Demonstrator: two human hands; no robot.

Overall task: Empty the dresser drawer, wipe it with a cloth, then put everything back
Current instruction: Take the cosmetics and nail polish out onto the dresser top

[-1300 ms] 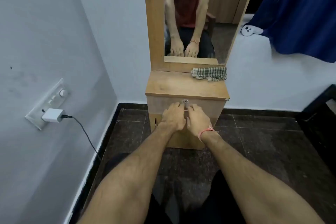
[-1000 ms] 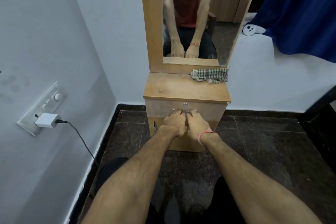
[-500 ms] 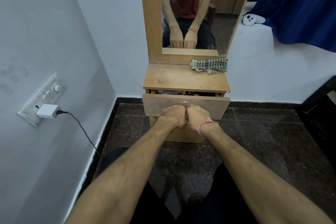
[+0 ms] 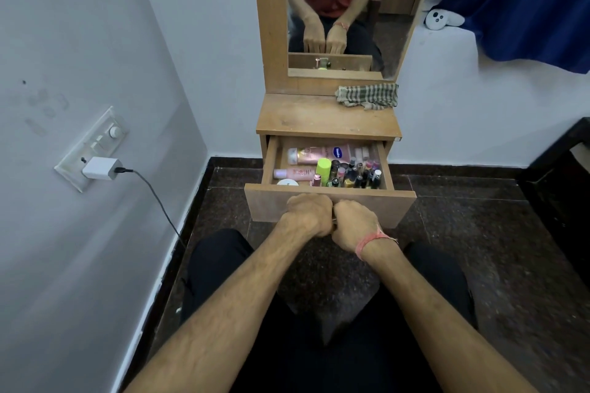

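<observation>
The wooden dresser's drawer (image 4: 265, 204) stands pulled far out. My left hand (image 4: 308, 214) and my right hand (image 4: 354, 222) sit side by side at the middle of its front panel, both curled around the handle, which they hide. Inside lie a pink lotion tube (image 4: 319, 154), a smaller pink tube (image 4: 293, 173), a lime-green capped bottle (image 4: 324, 169), a white round lid (image 4: 287, 182) and several small nail-polish bottles (image 4: 360, 176). A green checked cloth (image 4: 367, 96) lies crumpled at the back right of the dresser top (image 4: 303, 116).
A tall mirror (image 4: 344, 9) rises behind the dresser top. On the left wall a white charger (image 4: 99, 168) is plugged in, its cable hanging to the dark floor. A white ledge at right holds a white controller (image 4: 437, 20) and a blue fabric (image 4: 526, 0).
The drawer has gone from closed to pulled far out, showing its contents. Both hands moved toward me with the drawer front, still gripping the handle.
</observation>
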